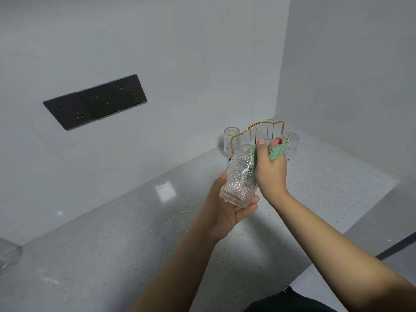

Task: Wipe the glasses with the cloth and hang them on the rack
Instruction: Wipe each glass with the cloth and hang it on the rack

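Clearly embossed glass (238, 176), green cloth (275, 152)

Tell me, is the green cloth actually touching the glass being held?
Touching. In the head view the right hand presses the green cloth over the rim of the patterned glass, with cloth showing through the wall; the left hand cups its base.

Sockets: my view has a dark triple socket panel (95, 101) on the grey wall (157, 52) above the counter's far edge.
Counter: speckled grey counter (101, 255), glossy with light reflections.
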Tool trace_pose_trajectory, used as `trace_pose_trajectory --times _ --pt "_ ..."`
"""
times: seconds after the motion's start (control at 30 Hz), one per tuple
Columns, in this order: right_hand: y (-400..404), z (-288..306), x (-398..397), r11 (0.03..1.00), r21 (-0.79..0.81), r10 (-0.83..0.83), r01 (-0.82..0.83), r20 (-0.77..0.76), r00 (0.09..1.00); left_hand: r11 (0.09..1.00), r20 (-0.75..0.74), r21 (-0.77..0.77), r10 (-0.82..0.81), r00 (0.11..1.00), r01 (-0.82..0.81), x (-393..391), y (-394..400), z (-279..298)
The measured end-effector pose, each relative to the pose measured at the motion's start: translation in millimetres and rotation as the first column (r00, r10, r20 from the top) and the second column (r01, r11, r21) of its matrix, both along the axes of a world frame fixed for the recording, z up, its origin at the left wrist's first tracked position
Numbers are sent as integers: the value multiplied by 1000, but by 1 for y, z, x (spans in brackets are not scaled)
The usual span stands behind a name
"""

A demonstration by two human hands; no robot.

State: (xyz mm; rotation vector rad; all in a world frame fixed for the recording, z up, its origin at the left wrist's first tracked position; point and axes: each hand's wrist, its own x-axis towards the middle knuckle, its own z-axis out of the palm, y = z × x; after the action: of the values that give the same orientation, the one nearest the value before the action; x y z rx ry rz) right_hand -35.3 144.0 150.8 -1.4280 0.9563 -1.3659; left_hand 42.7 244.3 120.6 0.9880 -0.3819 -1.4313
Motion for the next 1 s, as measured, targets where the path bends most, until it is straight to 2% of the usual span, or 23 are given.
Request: trace_pose_trajectory --times 0.07,0.13,0.17,0.2,0.23,0.3,0.33,0.37,0.4,0.43,0.5,0.57,0.6,0.63,0.67,0.73,0.8,0.83,0.87,0.93,1.0 --pt "-1 -1 0 999 17 -41 41 -20 999 996 199 0 83 976 -85 -4 -3 -3" --pt "-3 -1 1 998 21 -56 56 -31 998 985 477 -58 170 862 -162 -6 -4 -7" --pt "-3 -1 2 998 21 -55 56 -33 998 979 550 -87 204 810 -187 -6 -5 -9" --pt "-3 -2 2 999 19 -49 50 -31 998 977 550 -99 211 808 -188 -5 -6 -10" --pt "-3 -2 2 999 18 -39 39 -20 999 982 462 -89 190 866 -168 -4 -6 -7" --pt "-5 -3 0 1000 25 -11 10 36 999 997 112 -9 83 990 -82 -2 -7 -1" --pt "-6 -3 -1 1000 25 0 -2 59 998 999 -58 22 44 997 -43 -1 -7 1" --pt "-7 -3 -2 1000 24 5 -7 68 998 1000 -158 29 17 987 -13 -1 -6 1" --pt "-9 -4 -2 1000 25 1 -3 68 998 999 -157 33 3 988 2 -1 -8 -2" --pt "-10 -5 -1 999 32 -15 14 59 998 999 -91 47 7 996 -3 -3 -9 -4" --pt "-16 -9 -1 997 62 -54 53 18 998 995 146 48 82 986 -89 -7 -16 -8" --pt "-21 -14 0 995 86 -55 58 -36 998 984 463 23 145 875 -175 -11 -20 -16" --pt "-24 -16 1 994 99 -48 53 -51 998 977 569 8 171 804 -214 -13 -22 -19" --pt "-27 -18 1 993 112 -38 44 -55 998 972 596 11 183 782 -236 -14 -26 -21" --pt "-30 -19 0 992 117 -30 35 -45 999 972 538 24 185 822 -234 -13 -29 -21" --pt "-41 -22 -3 992 124 -16 17 -6 1000 978 220 81 171 960 -193 -13 -38 -14" --pt "-52 -23 -4 992 126 -9 6 28 1000 986 -108 127 119 987 -105 -10 -47 -11" --pt "-59 -24 -5 992 127 -5 0 35 999 987 -162 146 97 982 -74 -10 -53 -12" --pt "-69 -26 -5 992 129 -7 2 33 999 985 -146 162 85 986 -61 -11 -61 -11" --pt "-83 -30 -5 987 159 -21 21 -1 1000 981 -16 169 95 995 -91 -15 -75 -12" --pt "-104 -32 -6 979 197 -38 48 -54 998 973 204 129 161 966 -190 -26 -93 -14"
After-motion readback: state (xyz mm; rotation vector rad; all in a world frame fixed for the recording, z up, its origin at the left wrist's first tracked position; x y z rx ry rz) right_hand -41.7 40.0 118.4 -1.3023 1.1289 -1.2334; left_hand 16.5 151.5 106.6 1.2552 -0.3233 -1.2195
